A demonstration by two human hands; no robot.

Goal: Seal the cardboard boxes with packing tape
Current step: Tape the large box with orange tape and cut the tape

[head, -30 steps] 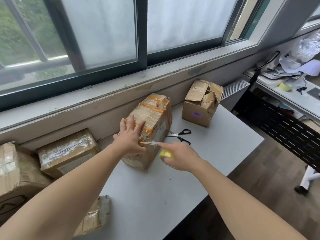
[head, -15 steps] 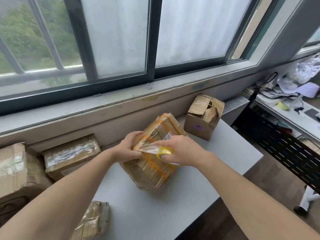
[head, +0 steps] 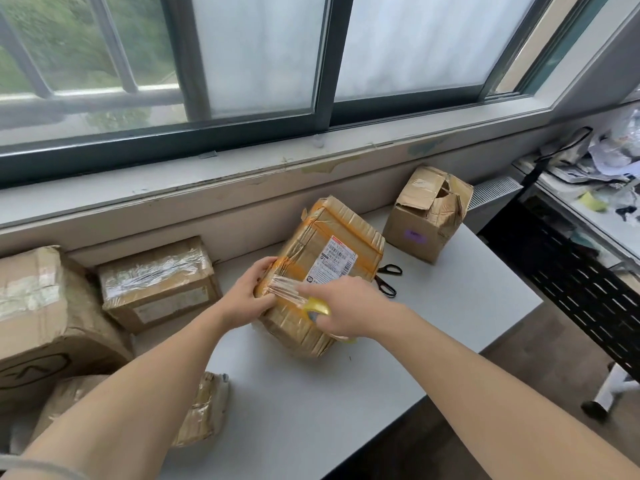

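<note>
Head view: cardboard box (head: 325, 251), wrapped all over in brown and orange tape, lies diagonally on the grey table (head: 346, 393) near frame centre, with its white shipping label (head: 334, 261) facing up. Can't tell if its near end is lifted off the surface. The left hand (head: 247, 296) grasps the box's 9 o'clock corner, fingers curled over the top edge. The right hand (head: 349, 306) is clenched round a yellow tape roll (head: 317, 306) at the box's 6 o'clock side, with the roll against the box face. A wrinkled clear tape strip (head: 285, 289) runs from the roll toward 10 o'clock to the corner by the left hand's fingers. Black-handled scissors (head: 389, 280) lie on the table at 3 o'clock of the box, blades hidden behind it. A small open carton (head: 427, 216) with torn flaps and a purple sticker stands at 2 o'clock, apart from the box. At 9 o'clock a taped box (head: 157, 282) sits against the wall, with a larger box (head: 38, 323) just beside it further out. A crumpled taped package (head: 204, 410) is at 7 o'clock, beside the left forearm. A cluttered side desk (head: 613, 223) is at the frame's 3 o'clock.
</note>
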